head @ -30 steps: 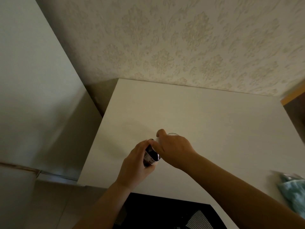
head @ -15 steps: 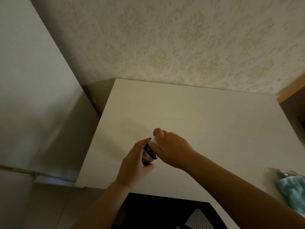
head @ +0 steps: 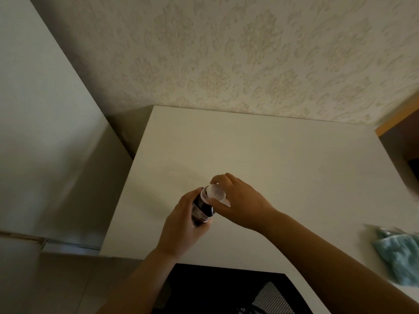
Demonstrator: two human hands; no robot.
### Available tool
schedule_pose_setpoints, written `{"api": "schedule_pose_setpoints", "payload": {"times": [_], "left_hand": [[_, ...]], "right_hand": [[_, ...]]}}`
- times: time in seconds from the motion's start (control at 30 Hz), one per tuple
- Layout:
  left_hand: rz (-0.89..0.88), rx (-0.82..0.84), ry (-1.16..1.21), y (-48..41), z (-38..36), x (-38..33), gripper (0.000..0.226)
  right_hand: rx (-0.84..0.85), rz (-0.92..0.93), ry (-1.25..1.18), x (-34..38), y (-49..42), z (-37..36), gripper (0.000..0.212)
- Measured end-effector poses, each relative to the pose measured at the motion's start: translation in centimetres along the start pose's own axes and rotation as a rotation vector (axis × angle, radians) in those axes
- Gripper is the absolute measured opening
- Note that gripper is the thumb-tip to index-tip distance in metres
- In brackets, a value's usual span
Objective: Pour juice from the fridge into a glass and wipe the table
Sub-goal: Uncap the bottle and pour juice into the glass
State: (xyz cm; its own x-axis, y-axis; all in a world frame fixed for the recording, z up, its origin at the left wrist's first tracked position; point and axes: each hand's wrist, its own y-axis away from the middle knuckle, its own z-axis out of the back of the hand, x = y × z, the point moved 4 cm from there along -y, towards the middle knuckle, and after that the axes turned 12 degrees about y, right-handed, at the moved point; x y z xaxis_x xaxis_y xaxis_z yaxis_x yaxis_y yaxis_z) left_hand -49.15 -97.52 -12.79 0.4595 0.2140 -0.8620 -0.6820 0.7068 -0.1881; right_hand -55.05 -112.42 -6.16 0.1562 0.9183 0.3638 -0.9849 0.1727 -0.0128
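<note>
A dark juice bottle with a label is held over the white table, near its front left part. My left hand grips the bottle's body from below and the left. My right hand pinches the bottle's white cap between thumb and fingers. The bottle leans toward the right hand. A glass glimpsed earlier behind the right hand is hidden now.
A teal cloth lies at the table's right front edge. A pale fridge side stands close on the left. Patterned wallpaper backs the table. A black chair sits below the front edge.
The right hand has turned on the bottle's top, and the white cap now shows between its fingers. The view has shifted slightly; the glass rim seen behind the hand is out of sight.
</note>
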Motion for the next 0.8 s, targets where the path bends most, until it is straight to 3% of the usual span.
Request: {"api": "schedule_pose_setpoints", "payload": {"times": [0.17, 0.5, 0.8], "left_hand": [[0.031, -0.011, 0.023, -0.1, 0.0, 0.5, 0.075], [0.078, -0.033, -0.028, -1.1, 0.2, 0.9, 0.078], [0.09, 0.016, -0.038, -2.3, -0.3, 1.1, 0.077]], "right_hand": [[-0.044, -0.088, -0.04, -2.0, 0.7, 0.8, 0.04], [-0.069, -0.451, -0.184, -9.3, 5.1, -0.4, 0.027], [-0.06, -0.608, -0.382, -13.4, 6.6, -5.0, 0.036]]}}
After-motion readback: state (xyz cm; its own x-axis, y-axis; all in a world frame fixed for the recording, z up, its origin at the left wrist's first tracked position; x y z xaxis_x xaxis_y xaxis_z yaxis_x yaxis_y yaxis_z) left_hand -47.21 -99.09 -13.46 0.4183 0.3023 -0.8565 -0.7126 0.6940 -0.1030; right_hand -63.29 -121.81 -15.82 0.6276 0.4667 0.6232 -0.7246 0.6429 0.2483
